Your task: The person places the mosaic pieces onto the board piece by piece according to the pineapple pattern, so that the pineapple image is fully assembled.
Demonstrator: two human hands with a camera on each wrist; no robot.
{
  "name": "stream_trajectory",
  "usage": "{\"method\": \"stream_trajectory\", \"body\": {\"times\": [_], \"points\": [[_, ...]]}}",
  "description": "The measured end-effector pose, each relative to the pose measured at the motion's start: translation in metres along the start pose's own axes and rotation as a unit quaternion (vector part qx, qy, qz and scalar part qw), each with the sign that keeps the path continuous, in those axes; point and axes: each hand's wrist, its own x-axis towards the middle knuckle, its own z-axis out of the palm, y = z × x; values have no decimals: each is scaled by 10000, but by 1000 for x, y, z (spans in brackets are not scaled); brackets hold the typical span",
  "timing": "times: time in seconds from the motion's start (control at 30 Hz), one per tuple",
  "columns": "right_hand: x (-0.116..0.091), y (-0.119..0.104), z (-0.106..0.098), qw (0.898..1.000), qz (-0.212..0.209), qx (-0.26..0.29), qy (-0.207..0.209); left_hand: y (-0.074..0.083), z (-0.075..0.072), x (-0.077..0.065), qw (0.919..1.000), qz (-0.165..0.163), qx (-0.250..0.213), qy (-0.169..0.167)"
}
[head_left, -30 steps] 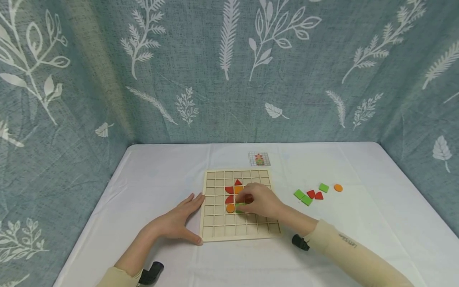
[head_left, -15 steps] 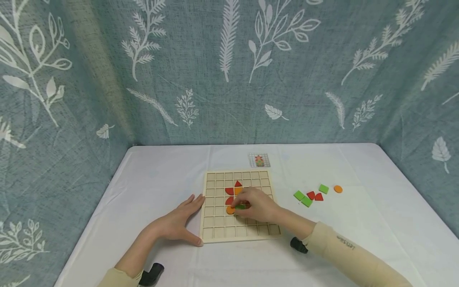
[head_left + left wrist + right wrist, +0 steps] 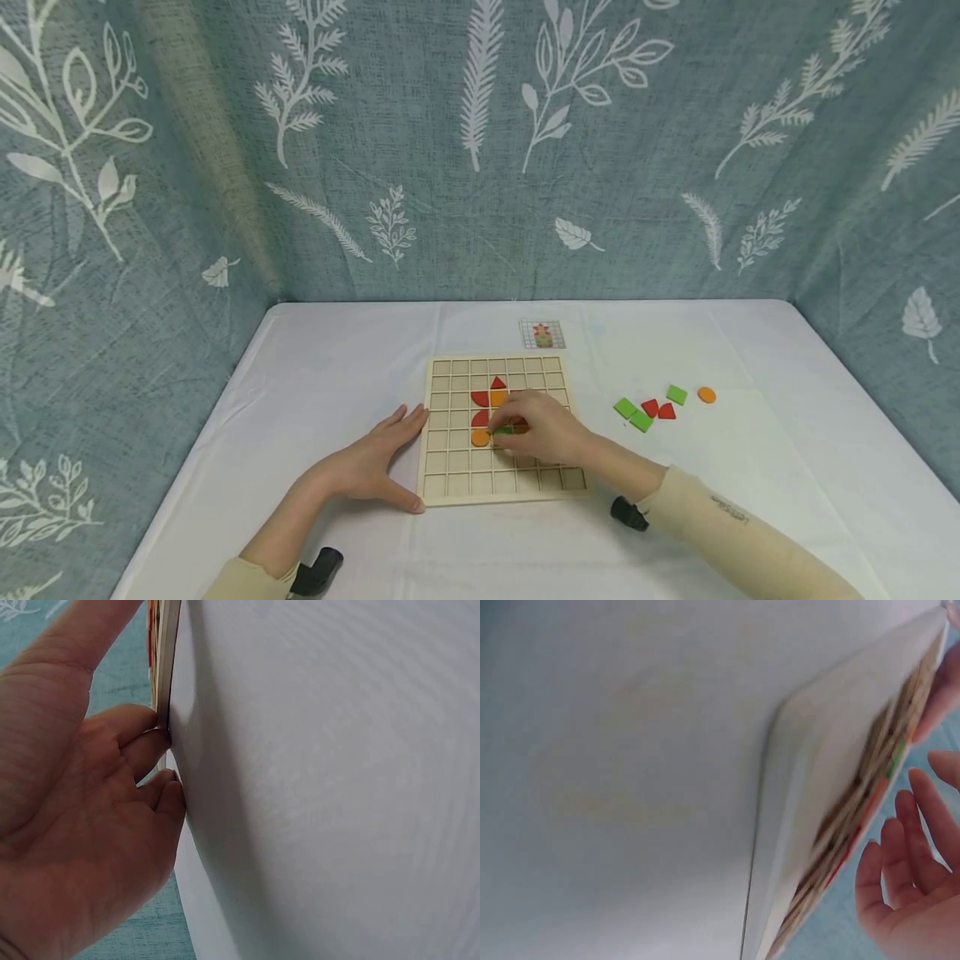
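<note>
A pale wooden grid board lies on the white table, bearing red, orange and green flat pieces. My left hand rests along its left edge, thumb and fingers spread; in the left wrist view the fingertips touch the board's side. Over the middle cells, my right hand has its thumb and index finger bent close together. Around their tips are an orange disc and a partly covered green square. Whether either piece is pinched is hidden. Right of the upper red half-discs and under a red triangle sits an orange square.
Right of the board lie loose green squares, red pieces and another orange disc. Behind the board is a small printed pattern card. A leaf-patterned curtain closes the back and sides.
My right hand's fingertips have moved slightly left and down from the green square toward the orange disc, shifting a little since. The left hand stays against the board.
</note>
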Motion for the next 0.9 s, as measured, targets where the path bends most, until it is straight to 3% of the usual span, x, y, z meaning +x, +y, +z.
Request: {"method": "stream_trajectory", "body": {"times": [0.17,0.33,0.63,0.8,0.9], "points": [[-15,12,-21,9971,550,372,381,1,0,1,10000,-33,-36,-10],[-48,37,-48,9866,1237,361,1003,1,0,2,9999,-99,-19,-9],[-112,79,-85,9527,2669,96,1447,2,0,1,9999,-89,-54,5],[-134,95,-101,9320,3290,-136,1516,2,0,2,10000,-75,-52,2],[-142,103,-105,9249,3484,-274,1497,2,0,2,9999,-93,-57,-2]]}}
